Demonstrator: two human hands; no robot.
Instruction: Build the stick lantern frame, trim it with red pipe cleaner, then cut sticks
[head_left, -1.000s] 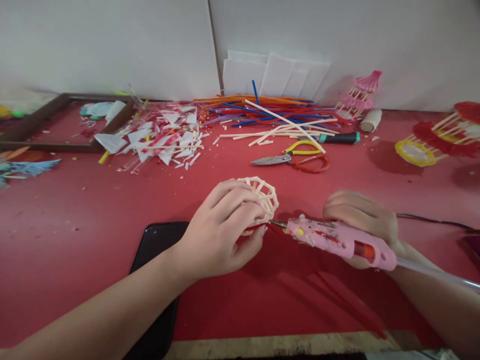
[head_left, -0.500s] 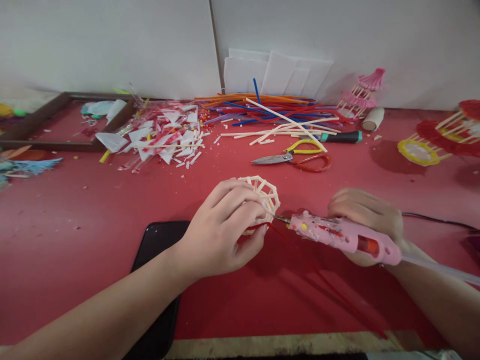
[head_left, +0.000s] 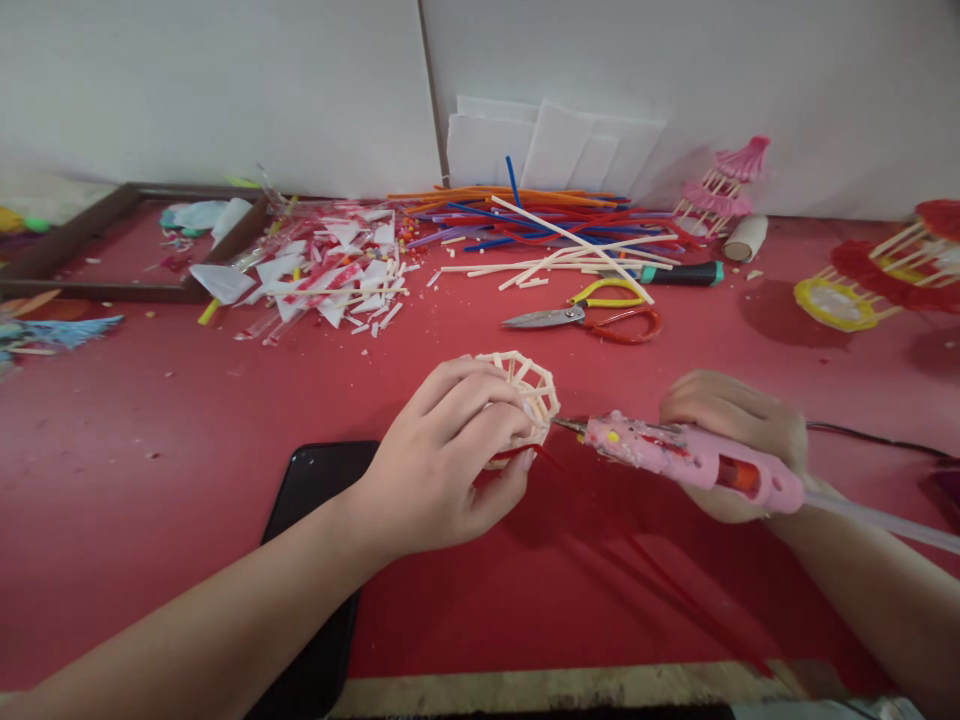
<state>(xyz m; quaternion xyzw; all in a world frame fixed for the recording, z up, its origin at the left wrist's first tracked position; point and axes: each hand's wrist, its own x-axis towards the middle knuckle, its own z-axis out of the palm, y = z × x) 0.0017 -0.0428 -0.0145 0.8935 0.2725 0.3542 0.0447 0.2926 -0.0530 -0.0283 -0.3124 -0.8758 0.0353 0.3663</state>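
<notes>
My left hand (head_left: 461, 450) is closed around a small round frame of pale sticks (head_left: 536, 380), which it partly hides. A red strip (head_left: 551, 458) comes out from under its fingertips and trails toward the table's front edge. In my right hand (head_left: 739, 425) is a pink hot glue gun (head_left: 667, 450), smeared with dried glue, with a clear glue stick (head_left: 877, 520) coming out of its back. The gun's metal nozzle points left and ends at the right rim of the stick frame; I cannot tell whether they touch.
Scissors (head_left: 577, 316) lie beyond my hands, before loose sticks and coloured strips (head_left: 517, 225). Scraps (head_left: 337, 265) and a brown wooden frame (head_left: 82, 293) are at left. A black phone (head_left: 319, 500) lies under my left forearm. Pink (head_left: 724, 190) and red (head_left: 862, 275) stick models stand at right.
The glue gun in my right hand has shifted slightly right and up, drawing its nozzle back from the left fingertips to the frame's rim. My left hand and the stick frame stay put.
</notes>
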